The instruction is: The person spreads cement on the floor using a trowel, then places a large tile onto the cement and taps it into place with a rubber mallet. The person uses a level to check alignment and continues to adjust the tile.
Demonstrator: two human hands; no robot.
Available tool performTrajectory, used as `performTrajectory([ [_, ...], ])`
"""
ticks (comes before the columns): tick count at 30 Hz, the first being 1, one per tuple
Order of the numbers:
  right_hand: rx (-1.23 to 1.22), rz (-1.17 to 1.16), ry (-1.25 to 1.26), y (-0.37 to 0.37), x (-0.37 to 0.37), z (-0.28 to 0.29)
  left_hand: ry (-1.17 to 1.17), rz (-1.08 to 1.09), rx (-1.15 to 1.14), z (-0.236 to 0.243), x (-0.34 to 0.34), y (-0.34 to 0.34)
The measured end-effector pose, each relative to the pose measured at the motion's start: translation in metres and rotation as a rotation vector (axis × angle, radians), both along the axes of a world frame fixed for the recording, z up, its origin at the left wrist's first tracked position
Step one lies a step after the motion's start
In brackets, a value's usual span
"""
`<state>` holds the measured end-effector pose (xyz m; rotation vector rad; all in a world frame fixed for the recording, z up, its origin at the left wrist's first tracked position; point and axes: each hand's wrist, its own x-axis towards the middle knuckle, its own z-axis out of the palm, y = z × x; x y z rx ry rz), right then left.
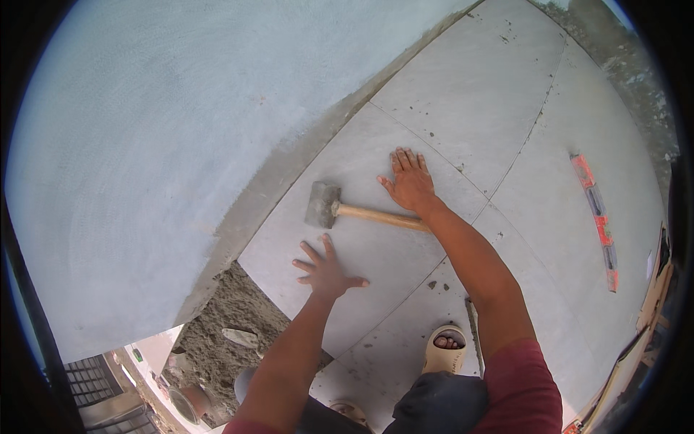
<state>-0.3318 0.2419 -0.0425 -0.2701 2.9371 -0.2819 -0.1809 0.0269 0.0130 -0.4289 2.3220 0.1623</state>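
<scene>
My left hand (327,273) lies flat with fingers spread on a large grey floor tile (383,264). Farther off, my right hand (410,181) presses on the same tile, palm down and fingers stretched out. Between the two hands rests a rubber mallet (323,205) with a dark grey head and a wooden handle. The handle's end passes behind my right forearm. Neither hand grips anything. At the tile's near left edge begins a bed of wet mortar (235,307), with a trowel blade (240,336) lying on it.
A pale blue wall (159,159) borders the tiles on the left. On the right-hand tiles lies a red and grey spirit level (597,220). A bucket (189,403) stands at lower left by the mortar. Small mortar crumbs (438,286) dot the tiles near my sandalled foot (446,349).
</scene>
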Motion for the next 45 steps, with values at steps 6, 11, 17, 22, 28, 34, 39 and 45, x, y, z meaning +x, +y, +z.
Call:
performTrajectory([
  [6, -0.001, -0.049, -0.147, -0.041, -0.108, 0.005, -0.053, 0.000, -0.015, -0.004, -0.005, -0.006],
  [11, 0.080, -0.074, -0.142, -0.055, -0.132, 0.006, -0.081, -0.007, -0.027, -0.004, -0.009, -0.008],
  [17, -0.072, 0.083, -0.094, -0.014, -0.096, 0.003, -0.050, 0.000, -0.013, -0.001, -0.010, 0.006],
  [22, -0.367, -0.168, 0.249, 0.084, -0.021, 0.011, -0.053, 0.025, -0.087, -0.011, -0.002, -0.005],
  [28, 0.068, -0.285, 0.259, 0.247, 0.150, 0.011, -0.017, -0.046, -0.085, -0.020, 0.000, 0.003],
  [34, 0.044, -0.124, 0.015, 0.161, 0.165, -0.002, 0.023, -0.031, -0.056, -0.020, 0.002, -0.003],
  [39, 0.138, -0.178, -0.081, 0.148, 0.156, -0.001, 0.035, -0.028, -0.076, -0.024, 0.004, -0.006],
  [45, 0.110, -0.165, -0.100, 0.152, 0.165, 0.004, 0.036, -0.009, -0.061, -0.024, 0.003, -0.003],
])
